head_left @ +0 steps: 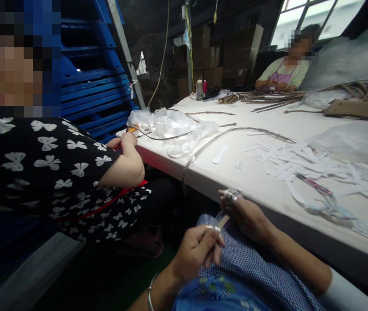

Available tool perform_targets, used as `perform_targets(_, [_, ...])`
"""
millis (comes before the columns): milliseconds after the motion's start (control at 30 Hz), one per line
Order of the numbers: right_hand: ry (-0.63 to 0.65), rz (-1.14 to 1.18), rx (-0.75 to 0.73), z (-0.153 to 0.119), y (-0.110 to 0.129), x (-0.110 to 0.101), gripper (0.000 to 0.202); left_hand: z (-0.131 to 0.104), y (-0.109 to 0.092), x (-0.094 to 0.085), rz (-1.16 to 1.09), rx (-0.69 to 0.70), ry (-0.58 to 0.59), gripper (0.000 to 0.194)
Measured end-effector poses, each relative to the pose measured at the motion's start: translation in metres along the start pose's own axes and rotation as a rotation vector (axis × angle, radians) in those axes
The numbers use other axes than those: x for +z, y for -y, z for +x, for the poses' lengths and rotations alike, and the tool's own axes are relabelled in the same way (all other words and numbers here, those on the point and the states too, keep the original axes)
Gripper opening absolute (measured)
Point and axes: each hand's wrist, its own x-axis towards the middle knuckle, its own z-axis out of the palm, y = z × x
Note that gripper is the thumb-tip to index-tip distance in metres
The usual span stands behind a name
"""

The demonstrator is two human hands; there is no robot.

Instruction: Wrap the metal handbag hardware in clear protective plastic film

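Observation:
Over my lap, my left hand [200,248] pinches the end of a narrow tan strip in clear plastic [224,222] between thumb and fingers. Its other end runs up to my right hand [250,216], whose fingers are closed around it and partly hidden. Shiny crumpled clear plastic [232,195] bulges at the right fingertips, just off the table's front edge. Close by, a long thin strap [226,131] curves over the white table [210,172] and hangs down its side. A small white paper tag [240,165] and a white strip [220,154] lie near it.
White paper strips [320,166] are heaped at right, with thin pink-handled scissors or tweezers [313,183] on them. Clear plastic bags [174,125] lie at left. A co-worker in a bow-print top [57,172] sits close on my left; another person [284,73] sits across. Brown straps [277,101] lie at the back.

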Motion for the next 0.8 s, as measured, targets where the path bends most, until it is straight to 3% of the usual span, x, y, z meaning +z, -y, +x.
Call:
perform_targets(100, [0.229, -0.079, -0.065, -0.018, -0.004, 0.014, 0.018, 0.0, -0.016, -0.012, -0.069, -0.066, -0.111, 0.042])
perform_targets(200, [0.273, -0.089, 0.027, -0.026, 0.005, 0.022, 0.021, 0.008, -0.021, -0.026, -0.041, -0.122, -0.171, 0.045])
perform_targets(300, [0.297, 0.155, 0.374, -0.025, 0.014, 0.021, 0.031, 0.018, -0.019, -0.039, 0.283, 0.029, -0.357, 0.038])
perform_targets(367, [0.338, 0.479, 0.656, -0.024, 0.016, 0.016, 0.037, 0.019, -0.014, -0.042, 0.579, 0.229, -0.534, 0.024])
perform_targets(400, [0.357, 0.654, 0.767, -0.023, 0.017, 0.014, 0.037, 0.018, -0.01, -0.041, 0.693, 0.313, -0.565, 0.021])
perform_targets(467, [0.377, 0.957, 0.882, -0.022, 0.02, 0.01, 0.032, 0.013, 0.0, -0.033, 0.821, 0.399, -0.433, 0.024])
perform_targets(567, [0.354, 1.196, 0.862, -0.016, 0.031, 0.007, 0.024, 0.008, 0.015, -0.014, 0.799, 0.422, -0.185, 0.038])
perform_targets(700, [0.244, 1.268, 0.698, -0.001, 0.053, -0.001, 0.026, 0.02, 0.026, 0.002, 0.607, 0.335, -0.224, 0.03])
perform_targets(800, [0.052, 1.191, 0.531, 0.013, 0.065, -0.012, 0.035, 0.031, 0.028, 0.006, 0.467, 0.255, -0.157, 0.033])
